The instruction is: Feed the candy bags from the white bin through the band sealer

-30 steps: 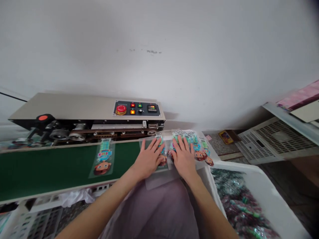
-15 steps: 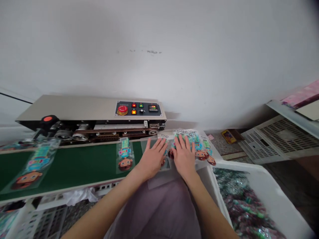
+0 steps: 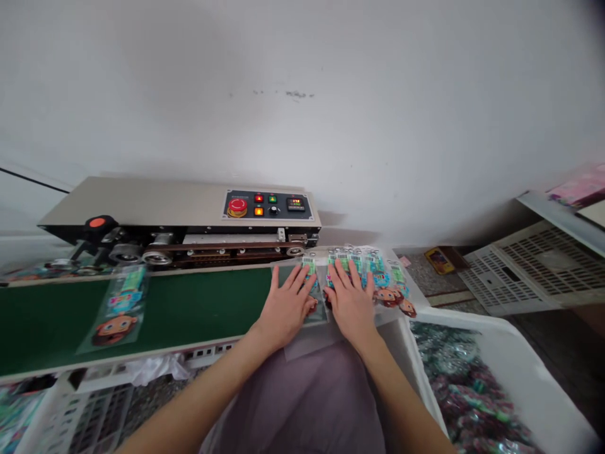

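Note:
My left hand (image 3: 287,305) lies flat, fingers spread, on a clear plastic bag (image 3: 309,261) holding a flat cartoon figure, at the right end of the belt. Beside it, my right hand (image 3: 350,304) rests palm down with fingers apart on a fanned row of similar bagged figures (image 3: 385,277). These have brown-haired heads, blue bodies and green tops; my fingers hide part of them. Farther left, another bagged figure (image 3: 120,306) lies on the green conveyor belt (image 3: 203,302).
Behind the belt stands a sealing machine (image 3: 184,205) with a red stop button (image 3: 237,207) and lit switches. A white foam box (image 3: 513,353) of shiny wrapped items is at my right. Grey plastic crates (image 3: 515,265) stand beyond it.
The bagged figure on the belt has travelled left, and the one ahead of it is gone from the belt's left part. Both hands stay nearly in place; the view has shifted slightly.

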A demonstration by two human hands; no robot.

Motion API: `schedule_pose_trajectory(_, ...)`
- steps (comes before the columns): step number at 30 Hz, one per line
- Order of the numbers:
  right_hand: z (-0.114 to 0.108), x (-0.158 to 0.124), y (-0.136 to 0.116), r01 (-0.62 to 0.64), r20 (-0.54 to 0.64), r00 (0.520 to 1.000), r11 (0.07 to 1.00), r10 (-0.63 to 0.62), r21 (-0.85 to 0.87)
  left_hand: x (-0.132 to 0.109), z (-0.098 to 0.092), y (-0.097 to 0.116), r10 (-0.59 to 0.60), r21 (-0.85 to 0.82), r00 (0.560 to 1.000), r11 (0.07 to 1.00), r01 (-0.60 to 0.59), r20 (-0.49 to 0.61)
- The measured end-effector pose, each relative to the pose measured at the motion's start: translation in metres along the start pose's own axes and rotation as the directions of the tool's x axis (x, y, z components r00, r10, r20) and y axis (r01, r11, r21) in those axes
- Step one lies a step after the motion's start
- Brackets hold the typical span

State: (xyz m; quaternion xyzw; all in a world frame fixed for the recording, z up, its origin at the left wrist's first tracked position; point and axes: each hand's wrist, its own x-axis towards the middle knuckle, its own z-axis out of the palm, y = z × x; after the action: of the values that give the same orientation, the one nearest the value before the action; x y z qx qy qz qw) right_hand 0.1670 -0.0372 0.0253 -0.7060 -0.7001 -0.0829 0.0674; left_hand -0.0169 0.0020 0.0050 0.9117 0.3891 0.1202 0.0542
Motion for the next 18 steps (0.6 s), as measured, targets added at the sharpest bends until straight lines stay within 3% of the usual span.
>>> schedule_pose_trajectory(4, 0.000, -0.001, -0.011, 0.017, 0.015, 1.000, 0.999, -0.018, 0.042, -0.003, -0.002, 0.007, -0.113, 0.033, 0.994, 0.993, 0.113, -0.009)
schedule_pose_trajectory(11, -0.008, 0.003, -0.029, 0.087, 0.049, 0.995, 0.994, -0.090, 0.063, -0.015, -0.022, -0.005, -0.252, 0.074, 0.967, 0.964, 0.254, -0.039)
schedule_pose_trajectory(18, -0.012, 0.000, 0.000, -0.067, -0.001, 0.998, 0.993, 0.068, -0.102, 0.012, -0.020, 0.014, -0.050, -0.048, 0.999, 0.998, 0.051, 0.015)
